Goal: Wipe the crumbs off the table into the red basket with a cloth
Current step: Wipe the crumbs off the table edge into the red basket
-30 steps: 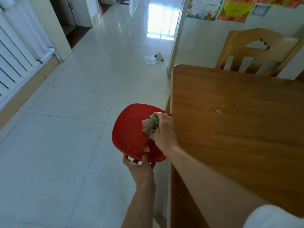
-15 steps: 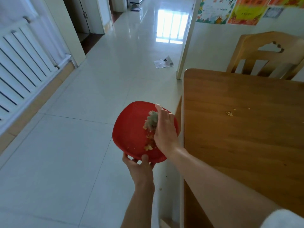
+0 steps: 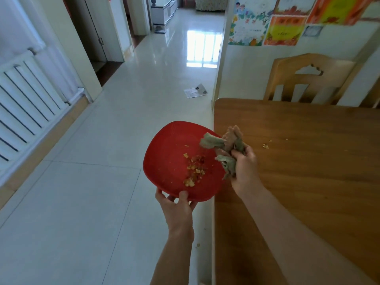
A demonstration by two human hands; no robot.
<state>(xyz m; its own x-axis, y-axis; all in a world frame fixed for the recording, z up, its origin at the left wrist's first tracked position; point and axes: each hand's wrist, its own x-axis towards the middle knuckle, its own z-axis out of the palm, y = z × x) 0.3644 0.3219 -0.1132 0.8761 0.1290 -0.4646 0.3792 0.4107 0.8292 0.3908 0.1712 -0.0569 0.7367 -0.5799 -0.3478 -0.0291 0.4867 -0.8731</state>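
Observation:
My left hand point(image 3: 178, 208) grips the near rim of the shallow red basket point(image 3: 164, 161), held level against the left edge of the wooden table point(image 3: 308, 182). A heap of yellow-orange crumbs point(image 3: 193, 169) lies inside the basket. My right hand point(image 3: 244, 169) is shut on a crumpled grey-green cloth point(image 3: 224, 149), raised just over the table's edge beside the basket. A few crumbs point(image 3: 265, 146) lie on the tabletop to the right of the cloth.
A wooden chair point(image 3: 308, 79) stands at the table's far side against a wall with posters. A paper point(image 3: 195, 91) lies on the tiled floor. A white radiator point(image 3: 26, 103) lines the left wall. A few crumbs point(image 3: 197, 245) sit on the floor by the table.
My right hand has lifted the cloth out of the basket and back over the table's edge. The crumbs it covered now lie bare in the basket. The left hand keeps its hold.

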